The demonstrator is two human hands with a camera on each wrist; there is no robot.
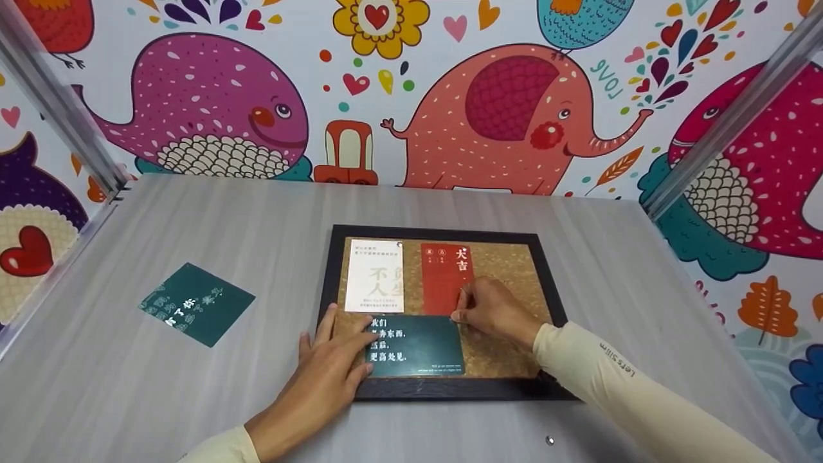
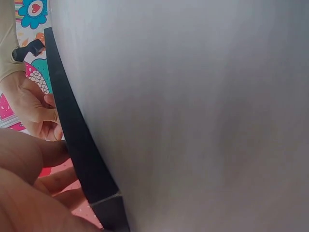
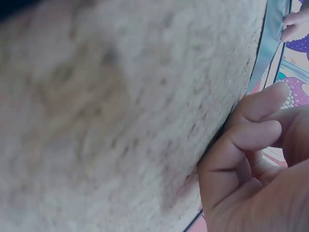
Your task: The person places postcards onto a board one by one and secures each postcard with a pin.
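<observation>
A green card (image 1: 416, 347) with white Chinese writing lies on a black-framed cork board (image 1: 501, 347). My left hand (image 1: 325, 373) rests over the card's left side and the frame's left part, fingers extended; the left wrist view shows fingertips behind the black frame edge (image 2: 72, 116). My right hand (image 1: 498, 308) is at the card's top right corner, thumb and forefinger drawn together, other fingers (image 3: 227, 159) curled against the cork. Whatever sits between those fingertips is hidden, and I cannot tell what it is. Above are a white card (image 1: 376, 276) and a red card (image 1: 443, 276), each with a small tack at its top right.
Another green card (image 1: 198, 305) lies turned on the grey table (image 1: 212, 218) to the left. A small shiny tack (image 1: 550, 440) lies near the table's front, right of centre. A wall with cartoon animals (image 1: 360, 77) stands behind, and metal posts (image 1: 726, 128) rise at both sides.
</observation>
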